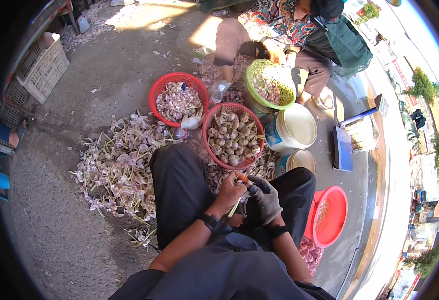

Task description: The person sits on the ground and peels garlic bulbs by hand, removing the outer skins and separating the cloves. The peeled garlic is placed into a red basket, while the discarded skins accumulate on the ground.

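Observation:
My left hand [228, 192], bare and with a dark watch at the wrist, is closed around a garlic stem [234, 208] that sticks out below it. A grey work glove with dark fingertips covers my right hand [266, 198]; its curled fingers meet the left ones at a mostly hidden garlic bulb [248, 183]. Something orange-red [242, 177] shows at the fingertips; what it is cannot be told. Just beyond my hands, a red plastic basket [205, 135] holds whole garlic bulbs [228, 132]. Another red basket [153, 98], farther left, contains loose garlic cloves [178, 101].
Garlic skins and stems [123, 165] lie heaped at left. Across from me, a seated person [277, 22] reaches into a yellow-green basket [252, 87]. White buckets [309, 125] [306, 159] and a pink-red bucket [342, 221] stand at right. A pale crate [46, 71] is far left.

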`<move>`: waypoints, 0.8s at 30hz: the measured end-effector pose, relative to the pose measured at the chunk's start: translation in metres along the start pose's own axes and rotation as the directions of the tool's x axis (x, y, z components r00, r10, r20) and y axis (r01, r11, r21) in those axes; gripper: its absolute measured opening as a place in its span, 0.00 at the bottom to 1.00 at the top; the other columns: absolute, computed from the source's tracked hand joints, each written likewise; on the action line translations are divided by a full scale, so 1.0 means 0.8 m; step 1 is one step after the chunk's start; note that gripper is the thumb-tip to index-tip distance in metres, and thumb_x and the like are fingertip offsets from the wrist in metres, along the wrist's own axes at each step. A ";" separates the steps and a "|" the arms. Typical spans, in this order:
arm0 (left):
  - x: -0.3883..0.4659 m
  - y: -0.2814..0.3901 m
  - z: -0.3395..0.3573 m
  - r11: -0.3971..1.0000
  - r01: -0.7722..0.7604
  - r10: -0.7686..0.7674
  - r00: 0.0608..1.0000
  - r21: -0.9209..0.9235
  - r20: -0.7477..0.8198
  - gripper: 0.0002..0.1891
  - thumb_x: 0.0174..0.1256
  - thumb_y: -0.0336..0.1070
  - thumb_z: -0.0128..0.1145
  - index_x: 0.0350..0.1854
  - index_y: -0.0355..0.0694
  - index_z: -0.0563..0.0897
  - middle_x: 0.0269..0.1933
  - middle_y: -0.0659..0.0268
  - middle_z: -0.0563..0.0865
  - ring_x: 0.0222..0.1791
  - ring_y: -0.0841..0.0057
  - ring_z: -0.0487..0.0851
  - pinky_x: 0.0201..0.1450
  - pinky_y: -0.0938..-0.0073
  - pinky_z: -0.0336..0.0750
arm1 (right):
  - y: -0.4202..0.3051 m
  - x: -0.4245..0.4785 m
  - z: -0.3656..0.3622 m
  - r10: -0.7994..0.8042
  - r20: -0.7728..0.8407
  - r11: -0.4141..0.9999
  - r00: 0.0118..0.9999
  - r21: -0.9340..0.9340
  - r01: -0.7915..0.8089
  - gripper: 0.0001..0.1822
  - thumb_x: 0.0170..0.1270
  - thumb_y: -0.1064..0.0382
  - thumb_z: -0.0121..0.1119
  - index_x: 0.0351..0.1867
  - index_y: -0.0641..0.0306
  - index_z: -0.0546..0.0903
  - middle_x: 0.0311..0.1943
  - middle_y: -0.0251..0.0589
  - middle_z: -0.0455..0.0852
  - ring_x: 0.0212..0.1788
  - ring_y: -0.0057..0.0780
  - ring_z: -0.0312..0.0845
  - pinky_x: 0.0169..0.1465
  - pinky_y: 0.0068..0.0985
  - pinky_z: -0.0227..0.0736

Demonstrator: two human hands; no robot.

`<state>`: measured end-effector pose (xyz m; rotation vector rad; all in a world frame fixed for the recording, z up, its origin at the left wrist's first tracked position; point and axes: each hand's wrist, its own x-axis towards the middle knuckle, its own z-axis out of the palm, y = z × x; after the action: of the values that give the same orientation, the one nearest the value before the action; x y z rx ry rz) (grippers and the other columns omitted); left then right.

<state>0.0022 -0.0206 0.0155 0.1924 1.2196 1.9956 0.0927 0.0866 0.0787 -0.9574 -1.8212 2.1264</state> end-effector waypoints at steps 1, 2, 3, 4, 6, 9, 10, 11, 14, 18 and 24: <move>0.000 0.001 0.000 0.999 0.025 -0.024 1.000 -0.034 0.008 0.07 0.60 0.24 0.57 0.41 0.36 0.79 0.40 0.69 0.84 0.39 0.85 0.77 0.45 0.80 0.74 | 0.000 0.001 -0.001 0.008 0.010 1.000 1.000 -0.025 -0.008 0.20 0.72 0.61 0.69 0.60 0.69 0.83 0.42 0.31 0.88 0.39 0.16 0.79 0.42 0.20 0.76; 0.000 0.002 0.000 1.000 0.018 -0.018 1.000 -0.006 0.015 0.08 0.60 0.23 0.57 0.41 0.36 0.79 0.40 0.69 0.84 0.39 0.85 0.77 0.45 0.80 0.74 | 0.000 0.002 -0.003 0.017 0.020 0.999 1.000 -0.049 -0.016 0.20 0.71 0.61 0.70 0.59 0.69 0.83 0.41 0.31 0.88 0.39 0.16 0.79 0.42 0.20 0.76; -0.001 0.003 0.000 1.000 0.011 -0.011 1.000 0.023 0.022 0.08 0.60 0.23 0.56 0.41 0.36 0.79 0.40 0.69 0.84 0.39 0.85 0.78 0.45 0.80 0.74 | -0.001 0.003 -0.005 0.025 0.031 0.997 0.999 -0.073 -0.023 0.20 0.71 0.61 0.70 0.59 0.69 0.83 0.41 0.31 0.88 0.38 0.16 0.79 0.41 0.20 0.76; -0.002 0.005 0.000 0.999 0.003 -0.004 1.000 0.052 0.029 0.08 0.60 0.23 0.56 0.41 0.36 0.79 0.41 0.68 0.84 0.39 0.85 0.78 0.45 0.80 0.74 | -0.001 0.004 -0.007 0.063 0.023 0.997 0.998 -0.045 -0.062 0.20 0.71 0.61 0.70 0.59 0.68 0.83 0.39 0.30 0.87 0.37 0.16 0.79 0.40 0.20 0.76; 0.002 -0.002 -0.003 0.996 -0.013 0.008 0.998 0.093 0.055 0.08 0.60 0.22 0.56 0.42 0.36 0.79 0.41 0.69 0.84 0.39 0.85 0.78 0.44 0.81 0.74 | -0.004 0.005 -0.012 0.140 0.011 0.990 0.990 0.012 -0.141 0.19 0.72 0.60 0.69 0.58 0.67 0.84 0.36 0.30 0.87 0.34 0.16 0.78 0.37 0.20 0.75; 0.002 -0.005 -0.007 0.996 0.006 -0.015 0.995 0.090 0.104 0.09 0.61 0.22 0.56 0.42 0.37 0.79 0.41 0.70 0.83 0.39 0.87 0.77 0.43 0.82 0.74 | 0.005 0.013 -0.028 0.244 0.083 0.940 0.966 0.226 -0.257 0.18 0.73 0.57 0.67 0.56 0.67 0.85 0.32 0.29 0.85 0.30 0.17 0.77 0.34 0.20 0.74; 0.000 0.000 -0.006 0.997 0.020 -0.030 0.992 0.079 0.122 0.09 0.61 0.22 0.56 0.43 0.37 0.79 0.41 0.70 0.83 0.39 0.88 0.77 0.43 0.83 0.74 | 0.004 0.012 -0.035 0.261 0.098 0.940 0.960 0.200 -0.276 0.18 0.73 0.56 0.67 0.56 0.67 0.85 0.34 0.30 0.86 0.33 0.17 0.78 0.38 0.20 0.74; -0.001 0.003 -0.006 0.997 0.048 -0.055 0.989 0.055 0.138 0.09 0.61 0.23 0.55 0.43 0.37 0.80 0.41 0.71 0.83 0.39 0.88 0.77 0.42 0.84 0.73 | 0.003 0.011 -0.041 0.278 0.111 0.939 0.954 0.175 -0.295 0.19 0.73 0.55 0.67 0.56 0.67 0.85 0.36 0.30 0.87 0.36 0.17 0.79 0.41 0.20 0.75; -0.007 0.012 -0.004 0.993 0.118 -0.113 0.979 -0.022 0.171 0.11 0.62 0.23 0.55 0.46 0.37 0.80 0.41 0.72 0.83 0.38 0.90 0.77 0.40 0.85 0.73 | 0.007 0.012 -0.049 0.257 0.098 0.956 0.961 0.116 -0.268 0.20 0.74 0.53 0.66 0.56 0.66 0.85 0.37 0.31 0.88 0.37 0.18 0.79 0.43 0.20 0.76; -0.008 0.028 0.000 0.983 0.164 -0.146 0.973 -0.086 0.178 0.15 0.63 0.24 0.54 0.51 0.36 0.81 0.40 0.72 0.83 0.34 0.89 0.78 0.35 0.84 0.73 | 0.024 0.021 -0.042 0.145 -0.114 0.968 0.983 0.222 -0.117 0.16 0.76 0.57 0.63 0.54 0.67 0.85 0.34 0.37 0.89 0.29 0.25 0.81 0.34 0.25 0.79; -0.008 0.025 -0.009 0.961 -0.005 0.007 1.000 0.278 -0.006 0.13 0.63 0.25 0.53 0.48 0.36 0.85 0.35 0.72 0.83 0.30 0.90 0.75 0.33 0.82 0.71 | 0.016 0.016 -0.056 0.188 -0.009 0.855 0.982 0.494 -0.159 0.18 0.78 0.58 0.60 0.60 0.65 0.83 0.38 0.39 0.90 0.32 0.24 0.81 0.35 0.24 0.77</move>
<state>-0.0074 -0.0350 0.0293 0.3285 1.5033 1.8238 0.1121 0.1268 0.0601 -1.0583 -1.0995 2.4616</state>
